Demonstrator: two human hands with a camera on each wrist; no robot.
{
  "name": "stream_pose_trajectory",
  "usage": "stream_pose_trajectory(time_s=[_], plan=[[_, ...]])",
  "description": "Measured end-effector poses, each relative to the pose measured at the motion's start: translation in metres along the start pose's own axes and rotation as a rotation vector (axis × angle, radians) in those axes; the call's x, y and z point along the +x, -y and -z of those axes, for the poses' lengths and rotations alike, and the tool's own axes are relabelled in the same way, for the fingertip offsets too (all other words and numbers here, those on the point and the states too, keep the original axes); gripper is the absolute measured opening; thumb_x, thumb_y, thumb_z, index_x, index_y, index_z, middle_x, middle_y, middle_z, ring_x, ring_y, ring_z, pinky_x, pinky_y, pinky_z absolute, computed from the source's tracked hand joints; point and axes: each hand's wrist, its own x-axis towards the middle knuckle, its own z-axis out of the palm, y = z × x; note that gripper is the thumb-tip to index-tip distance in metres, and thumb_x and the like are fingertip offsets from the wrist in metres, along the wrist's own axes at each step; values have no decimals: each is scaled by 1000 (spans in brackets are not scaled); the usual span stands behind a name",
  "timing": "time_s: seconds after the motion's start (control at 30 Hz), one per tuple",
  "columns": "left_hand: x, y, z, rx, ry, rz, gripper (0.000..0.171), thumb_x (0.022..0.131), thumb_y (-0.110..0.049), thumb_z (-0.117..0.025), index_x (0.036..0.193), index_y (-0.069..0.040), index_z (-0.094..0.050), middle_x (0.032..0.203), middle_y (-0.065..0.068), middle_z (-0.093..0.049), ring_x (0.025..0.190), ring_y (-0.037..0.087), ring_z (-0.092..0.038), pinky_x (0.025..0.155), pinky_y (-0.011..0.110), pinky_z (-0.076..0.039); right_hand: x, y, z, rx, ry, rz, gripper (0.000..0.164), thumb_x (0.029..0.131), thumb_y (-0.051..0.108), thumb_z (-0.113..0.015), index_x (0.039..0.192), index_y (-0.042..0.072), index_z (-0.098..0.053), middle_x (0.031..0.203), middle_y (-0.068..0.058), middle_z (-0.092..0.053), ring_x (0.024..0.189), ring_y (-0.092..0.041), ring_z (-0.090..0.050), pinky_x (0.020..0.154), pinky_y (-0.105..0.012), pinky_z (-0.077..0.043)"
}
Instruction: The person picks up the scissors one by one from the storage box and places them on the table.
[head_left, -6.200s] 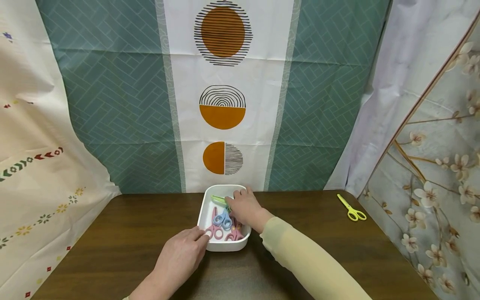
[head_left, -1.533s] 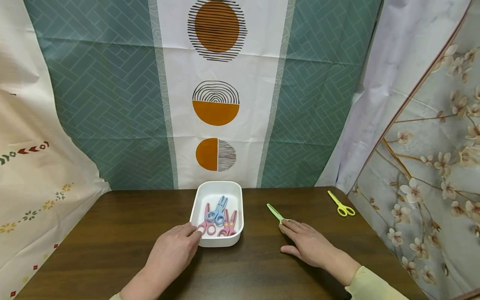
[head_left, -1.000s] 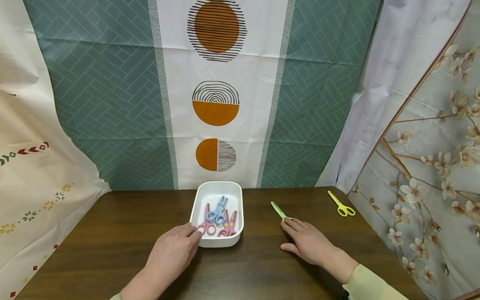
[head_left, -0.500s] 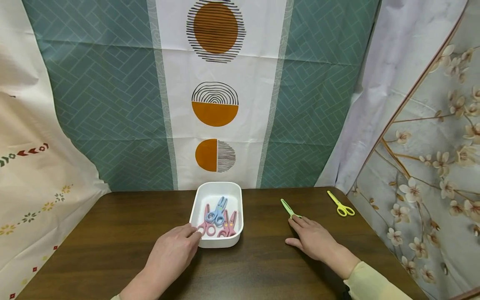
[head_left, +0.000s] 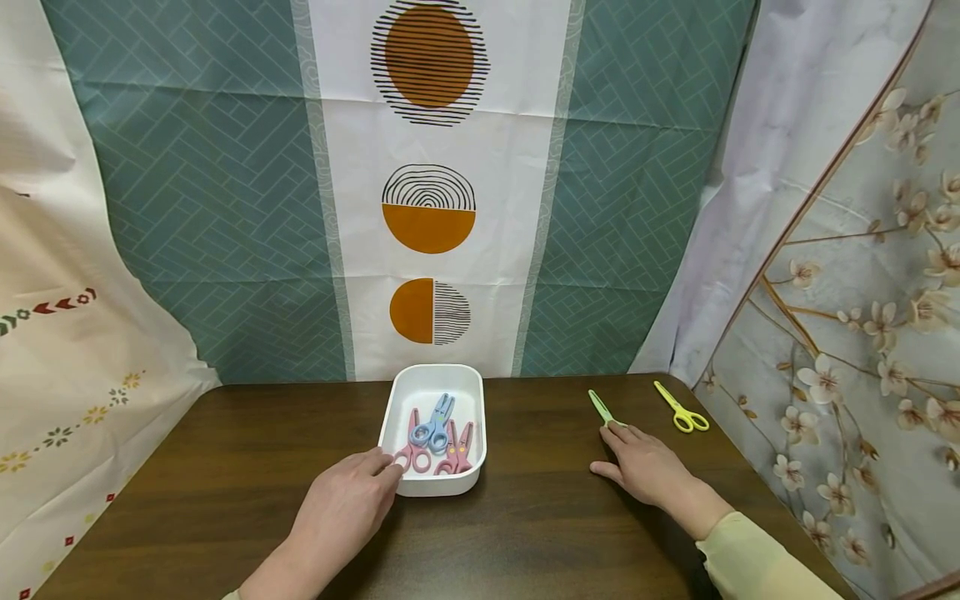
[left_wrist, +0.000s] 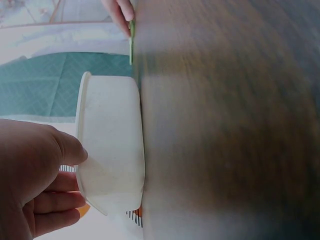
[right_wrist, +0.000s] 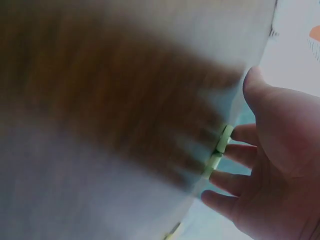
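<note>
Left hand: lower left of centre, thumb and bent fingers gripping the near left corner of the white tray
Right hand: lower right, fingers nearly straight, thumb held apart, fingertips touching the green scissors without clasping them
Tray contents: middle of the frame, pink scissors with blue scissors partly over them
Green pair: right of centre, flat on the dark table, blades toward upper left, handles mostly hidden by the fingers
Latest shift: green pair has slid rightward while the tray stayed put; I judge this sets it apart from the tray's contents, closer to the yellow scissors
Yellow pair: far right of the table, touched by neither hand
Backdrop: patterned cloth across the upper frame
</note>
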Motion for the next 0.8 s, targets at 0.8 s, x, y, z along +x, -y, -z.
stream_pose_trajectory(time_s=[0.8], plan=[[0, 0, 0, 0, 8, -1, 24, 77, -7, -91, 90, -14, -73, 90, -2, -67, 76, 18, -65, 66, 35, -59, 4, -56, -2, 4, -45, -71, 70, 109, 46, -66, 147, -12, -60, 151, -37, -56, 138, -58, -56, 113, -72, -45]])
